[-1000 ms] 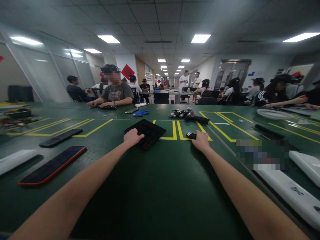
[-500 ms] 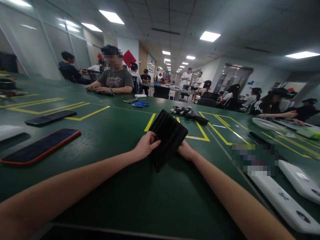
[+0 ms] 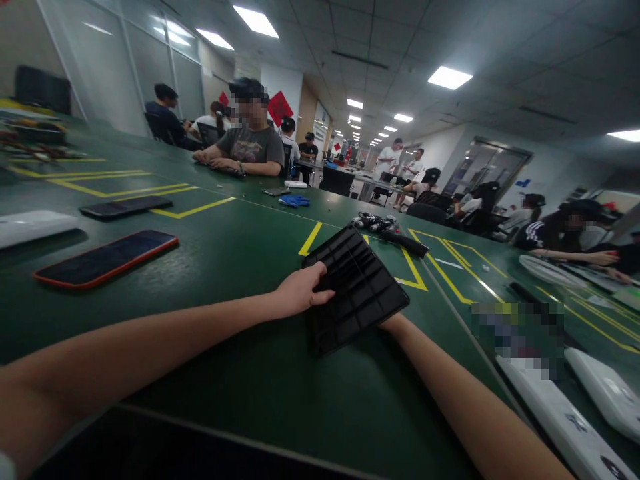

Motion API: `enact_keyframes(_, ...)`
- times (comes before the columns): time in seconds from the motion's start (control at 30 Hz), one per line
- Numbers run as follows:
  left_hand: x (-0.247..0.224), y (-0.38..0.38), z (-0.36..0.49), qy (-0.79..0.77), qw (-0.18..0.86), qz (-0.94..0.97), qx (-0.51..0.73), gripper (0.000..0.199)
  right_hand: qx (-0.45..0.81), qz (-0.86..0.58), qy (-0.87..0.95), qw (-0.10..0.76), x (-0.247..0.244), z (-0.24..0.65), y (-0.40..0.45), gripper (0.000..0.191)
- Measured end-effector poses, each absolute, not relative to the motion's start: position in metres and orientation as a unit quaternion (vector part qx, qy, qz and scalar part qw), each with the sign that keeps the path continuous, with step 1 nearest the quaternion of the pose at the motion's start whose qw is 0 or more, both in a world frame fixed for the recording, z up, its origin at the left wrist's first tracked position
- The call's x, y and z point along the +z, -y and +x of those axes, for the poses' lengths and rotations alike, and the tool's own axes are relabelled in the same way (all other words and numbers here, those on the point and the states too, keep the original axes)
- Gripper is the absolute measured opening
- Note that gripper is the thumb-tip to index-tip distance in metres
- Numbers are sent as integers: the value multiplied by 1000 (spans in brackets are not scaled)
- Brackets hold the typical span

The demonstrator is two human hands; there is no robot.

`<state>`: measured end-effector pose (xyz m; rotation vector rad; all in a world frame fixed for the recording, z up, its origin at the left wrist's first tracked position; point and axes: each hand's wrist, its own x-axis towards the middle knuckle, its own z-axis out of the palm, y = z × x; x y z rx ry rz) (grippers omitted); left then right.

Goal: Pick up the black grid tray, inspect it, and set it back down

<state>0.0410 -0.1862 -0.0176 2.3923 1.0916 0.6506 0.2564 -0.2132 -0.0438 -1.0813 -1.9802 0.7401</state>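
Black tray (image 3: 357, 293): located between the two hands, tilted over the desk (image 3: 225, 353), gridded face toward the viewer. Whether its lowest corner touches the desk cannot be determined.

Left hand (image 3: 300, 291): clamped on the tray's left edge, with the thumb and one finger visible on the front face. Right hand (image 3: 393, 323): behind the tray's lower right edge; only the part near the wrist shows, so its grip cannot be told.

Change: one second ago the tray lay on the desk under the left hand, and the right hand was well apart, at a small black item with a white label. That item is now out of view. Consequence: the tray is up off its flat position, with its compartments exposed between both hands.

Surroundings: yellow tape (image 3: 311, 239) beside the tray's top edge; blue gloves (image 3: 295, 201) beyond.
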Motion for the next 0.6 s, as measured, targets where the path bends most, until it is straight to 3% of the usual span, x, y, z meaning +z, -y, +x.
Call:
enact_keyframes(0.17, -12, 176, 42, -407, 351, 787, 303, 31, 232, -414, 808, 350, -54, 261, 211, 58)
enact_keyframes(0.3, -9, 164, 40, -510, 537, 522, 423, 8, 230, -427, 806, 337, -57, 264, 212, 64)
enact_keyframes(0.4, -8, 164, 34, -521, 574, 466, 426, 16, 245, -436, 804, 322, -59, 268, 211, 70)
enact_keyframes(0.53, -5, 176, 27, -481, 631, 482, 371, 7, 229, -432, 816, 309, -61, 269, 208, 61)
enact_keyframes(0.6, -1, 181, 25, -465, 624, 529, 338, 22, 211, -423, 827, 306, -59, 267, 208, 58)
